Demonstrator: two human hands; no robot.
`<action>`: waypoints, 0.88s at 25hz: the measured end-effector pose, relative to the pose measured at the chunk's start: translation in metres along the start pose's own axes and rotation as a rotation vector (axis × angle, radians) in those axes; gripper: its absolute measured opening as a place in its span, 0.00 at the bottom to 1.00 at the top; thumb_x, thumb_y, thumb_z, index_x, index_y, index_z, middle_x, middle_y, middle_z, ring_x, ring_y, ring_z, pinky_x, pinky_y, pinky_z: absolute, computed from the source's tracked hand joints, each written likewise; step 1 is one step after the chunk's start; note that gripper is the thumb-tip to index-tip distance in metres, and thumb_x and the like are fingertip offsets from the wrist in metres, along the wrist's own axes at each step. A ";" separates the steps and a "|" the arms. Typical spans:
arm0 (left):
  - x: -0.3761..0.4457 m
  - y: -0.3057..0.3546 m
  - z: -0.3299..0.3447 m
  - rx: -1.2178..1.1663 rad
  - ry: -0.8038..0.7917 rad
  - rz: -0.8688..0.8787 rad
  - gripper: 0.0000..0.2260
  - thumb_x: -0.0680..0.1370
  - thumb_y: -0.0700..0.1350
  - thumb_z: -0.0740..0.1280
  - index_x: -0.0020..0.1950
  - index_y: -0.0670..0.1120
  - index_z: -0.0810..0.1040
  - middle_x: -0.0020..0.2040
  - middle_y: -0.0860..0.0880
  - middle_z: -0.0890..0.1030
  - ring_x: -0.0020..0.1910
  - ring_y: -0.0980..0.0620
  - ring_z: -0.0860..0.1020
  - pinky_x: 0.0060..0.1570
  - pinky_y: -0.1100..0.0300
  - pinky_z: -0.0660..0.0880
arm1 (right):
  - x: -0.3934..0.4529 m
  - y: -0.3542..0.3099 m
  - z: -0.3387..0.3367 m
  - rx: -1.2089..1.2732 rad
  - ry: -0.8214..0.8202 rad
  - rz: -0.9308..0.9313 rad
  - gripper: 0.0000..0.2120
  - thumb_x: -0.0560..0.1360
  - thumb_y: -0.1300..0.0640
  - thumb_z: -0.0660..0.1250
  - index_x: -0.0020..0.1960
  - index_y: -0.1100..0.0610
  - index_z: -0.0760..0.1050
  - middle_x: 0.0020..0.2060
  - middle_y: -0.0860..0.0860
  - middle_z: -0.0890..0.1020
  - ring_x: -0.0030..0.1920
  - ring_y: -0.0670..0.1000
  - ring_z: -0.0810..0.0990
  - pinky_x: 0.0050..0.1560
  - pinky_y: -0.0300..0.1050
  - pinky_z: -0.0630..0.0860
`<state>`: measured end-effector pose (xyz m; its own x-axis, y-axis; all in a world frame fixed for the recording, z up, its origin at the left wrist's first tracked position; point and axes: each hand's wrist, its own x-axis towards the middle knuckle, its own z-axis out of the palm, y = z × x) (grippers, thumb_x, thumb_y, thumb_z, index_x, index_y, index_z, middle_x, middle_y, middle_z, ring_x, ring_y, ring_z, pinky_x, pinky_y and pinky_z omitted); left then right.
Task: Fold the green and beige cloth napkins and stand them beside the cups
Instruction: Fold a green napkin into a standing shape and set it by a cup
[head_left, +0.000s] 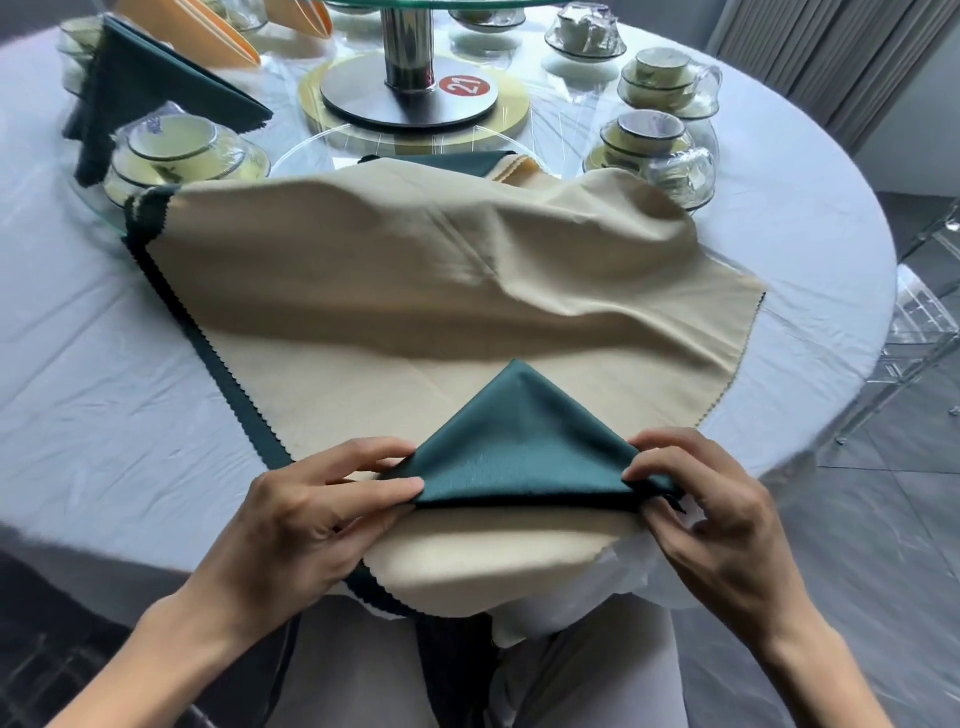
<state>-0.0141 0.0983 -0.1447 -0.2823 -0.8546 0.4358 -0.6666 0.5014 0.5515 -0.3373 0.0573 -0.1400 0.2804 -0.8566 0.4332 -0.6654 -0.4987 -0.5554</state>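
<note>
So the beige napkin (415, 291) is spread over the near edge of the surface (104, 374), lying on top of a green napkin (244, 400) that peeks out along its left side. The near corner's been flipped up into a green triangle (519, 447). Left hand (311, 509) pinches the triangle's left end, right hand (701, 509) pinches the right end. Plastic-wrapped cup sets (176, 150) sit further back, left and right, with a folded green napkin (156, 88) at the far left.
</note>
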 end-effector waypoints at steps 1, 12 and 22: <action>-0.002 0.000 0.001 0.050 0.018 -0.008 0.10 0.77 0.47 0.68 0.52 0.46 0.87 0.57 0.51 0.82 0.48 0.59 0.82 0.48 0.60 0.80 | -0.002 0.001 0.001 -0.050 -0.013 0.003 0.09 0.68 0.64 0.65 0.45 0.54 0.80 0.51 0.45 0.80 0.50 0.50 0.79 0.50 0.51 0.75; 0.069 0.042 0.038 0.388 -0.107 -0.114 0.24 0.80 0.48 0.53 0.71 0.40 0.73 0.71 0.42 0.74 0.71 0.44 0.72 0.72 0.49 0.66 | 0.054 -0.077 0.047 -0.349 -0.048 0.121 0.25 0.74 0.53 0.53 0.66 0.59 0.75 0.67 0.56 0.76 0.68 0.57 0.73 0.70 0.49 0.59; 0.023 -0.005 0.035 0.543 -0.292 -0.112 0.27 0.84 0.56 0.42 0.80 0.45 0.60 0.78 0.50 0.63 0.77 0.51 0.60 0.72 0.52 0.54 | 0.019 -0.015 0.021 -0.548 -0.443 0.457 0.33 0.67 0.39 0.21 0.72 0.43 0.26 0.75 0.42 0.32 0.74 0.43 0.30 0.76 0.51 0.34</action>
<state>-0.0415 0.0714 -0.1627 -0.3162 -0.9381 0.1416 -0.9369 0.3322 0.1086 -0.3069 0.0454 -0.1384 0.0709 -0.9886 -0.1330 -0.9894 -0.0528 -0.1351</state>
